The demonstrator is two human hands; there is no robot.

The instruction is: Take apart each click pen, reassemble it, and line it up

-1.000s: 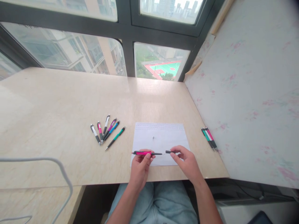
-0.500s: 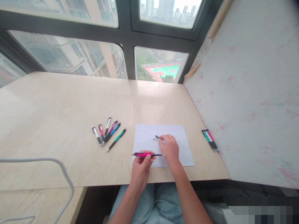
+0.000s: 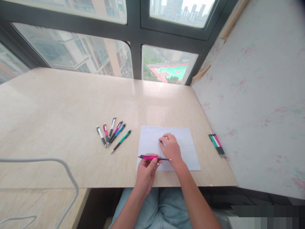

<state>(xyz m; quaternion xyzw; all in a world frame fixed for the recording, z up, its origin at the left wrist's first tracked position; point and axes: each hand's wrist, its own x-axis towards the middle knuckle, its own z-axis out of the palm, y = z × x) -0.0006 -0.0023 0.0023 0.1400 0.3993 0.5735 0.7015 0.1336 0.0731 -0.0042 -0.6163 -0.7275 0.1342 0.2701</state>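
My left hand (image 3: 147, 171) is closed around a pink ballpoint pen (image 3: 150, 157), held level above the paper's lower part. The pen's pink barrel has a thin dark refill with a pale tip sticking out at its right end. My right hand (image 3: 172, 149) hovers over the middle of a white sheet of paper (image 3: 188, 162), with thumb and fingers curled around a small black pen grip (image 3: 161, 142). Most of the grip is covered by the fingers. Faint rows of writing run along the sheet's top edge.
Several pens in white, pink, purple and blue lie fanned out to the left, with a green pen (image 3: 121, 141) beside them. More pens (image 3: 216, 145) rest against the wall at the right. A grey cable (image 3: 69, 175) loops across the left front.
My right hand's fingers have curled in over the black grip, which shows less now. The small bit lying beside it is no longer visible. My left hand still holds the pink pen.
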